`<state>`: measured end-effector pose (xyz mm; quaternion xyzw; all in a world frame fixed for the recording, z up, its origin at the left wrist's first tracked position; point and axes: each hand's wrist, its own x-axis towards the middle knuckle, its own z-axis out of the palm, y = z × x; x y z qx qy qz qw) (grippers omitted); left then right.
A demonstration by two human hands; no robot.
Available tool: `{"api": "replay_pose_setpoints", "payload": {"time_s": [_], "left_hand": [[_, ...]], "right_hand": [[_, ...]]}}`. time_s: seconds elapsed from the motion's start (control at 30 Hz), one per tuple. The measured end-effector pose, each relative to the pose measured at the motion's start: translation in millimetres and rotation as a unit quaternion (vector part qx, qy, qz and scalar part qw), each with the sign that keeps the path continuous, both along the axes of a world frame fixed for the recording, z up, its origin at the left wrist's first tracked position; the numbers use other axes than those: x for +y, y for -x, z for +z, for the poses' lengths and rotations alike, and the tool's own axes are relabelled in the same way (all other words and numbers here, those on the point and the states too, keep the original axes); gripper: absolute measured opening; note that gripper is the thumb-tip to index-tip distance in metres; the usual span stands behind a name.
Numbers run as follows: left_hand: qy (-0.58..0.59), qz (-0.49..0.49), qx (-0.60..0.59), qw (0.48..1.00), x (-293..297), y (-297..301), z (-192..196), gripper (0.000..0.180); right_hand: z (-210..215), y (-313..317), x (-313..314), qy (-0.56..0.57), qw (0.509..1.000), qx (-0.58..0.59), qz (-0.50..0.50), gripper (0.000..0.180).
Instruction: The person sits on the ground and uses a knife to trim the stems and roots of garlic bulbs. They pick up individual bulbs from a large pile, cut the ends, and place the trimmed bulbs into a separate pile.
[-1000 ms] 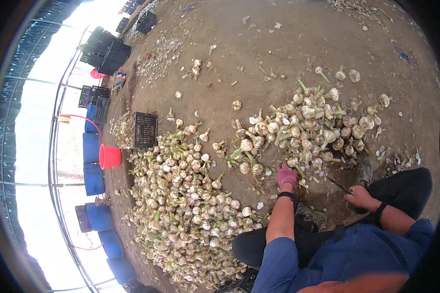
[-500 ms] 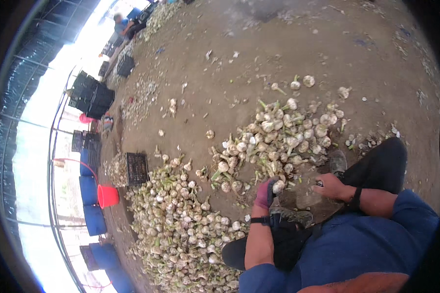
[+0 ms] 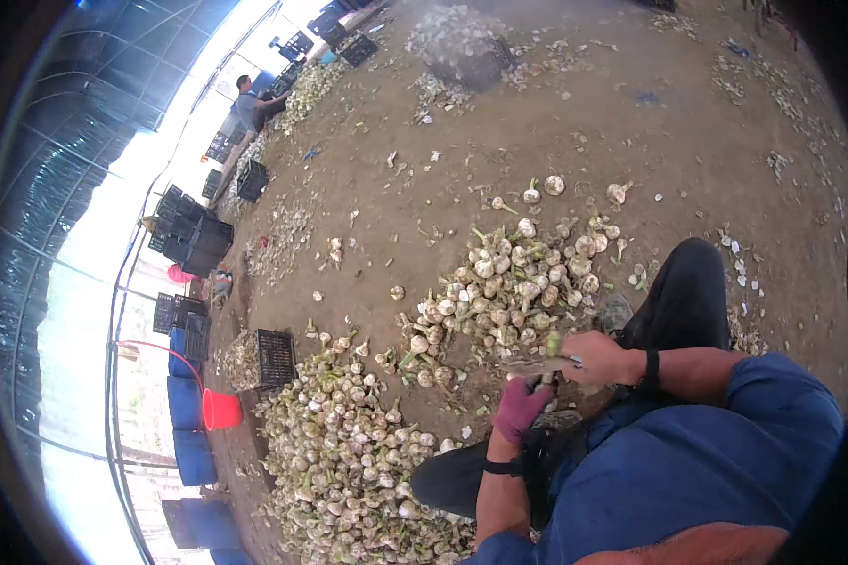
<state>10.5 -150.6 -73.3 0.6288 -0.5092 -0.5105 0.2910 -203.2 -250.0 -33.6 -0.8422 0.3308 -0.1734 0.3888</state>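
Note:
My left hand point(image 3: 523, 407), in a pink-purple glove, is closed around a garlic bulb that its fingers mostly hide. Bare and closed, my right hand point(image 3: 601, 359) meets it from the right, gripping a small metal blade point(image 3: 574, 361) whose handle is hidden. A greenish stem piece point(image 3: 553, 343), blurred, shows just above where the hands meet. Directly beyond them lies a loose heap of garlic bulbs point(image 3: 499, 282), many with stems on. To the left, a larger pile of garlic point(image 3: 358, 452) reaches down to my knee.
A black crate point(image 3: 275, 358) stands at the big pile's far end. Past it are a red bucket point(image 3: 221, 410), blue containers point(image 3: 185, 405) and stacked black crates point(image 3: 198, 240). Another person point(image 3: 252, 105) sits far left. A heaped crate point(image 3: 471, 64) is at the back.
My right hand has moved left, bringing the blade up to my left hand. The bulb that showed in my left hand is now mostly covered. The whole view has shifted slightly.

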Motion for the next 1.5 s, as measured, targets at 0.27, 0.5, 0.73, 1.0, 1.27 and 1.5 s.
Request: {"api": "replay_pose_setpoints", "payload": {"time_s": [0.27,0.5,0.73,1.0,1.27,1.5], "left_hand": [[-0.069,0.158,0.298,0.939,27,0,28,0.038],[0.162,0.02,0.062,0.985,33,12,-8,0.03],[-0.006,0.157,0.36,0.92,26,37,46,0.048],[0.137,0.117,0.056,0.982,36,39,40,0.054],[0.17,0.108,0.044,0.979,47,26,4,0.046],[0.16,0.119,0.055,0.978,49,28,-7,0.039]], "right_hand": [[-58,25,-10,-0.08,0.992,0.059,-0.073,0.038],[-2,-5,20,0.041,0.977,-0.191,0.09,0.046],[22,0,15,-0.259,0.964,-0.062,-0.008,0.046],[39,-13,24,-0.417,0.895,-0.157,-0.035,0.044],[32,11,26,0.004,0.992,0.03,0.126,0.038],[52,6,35,0.029,0.983,0.121,0.137,0.037]]}}
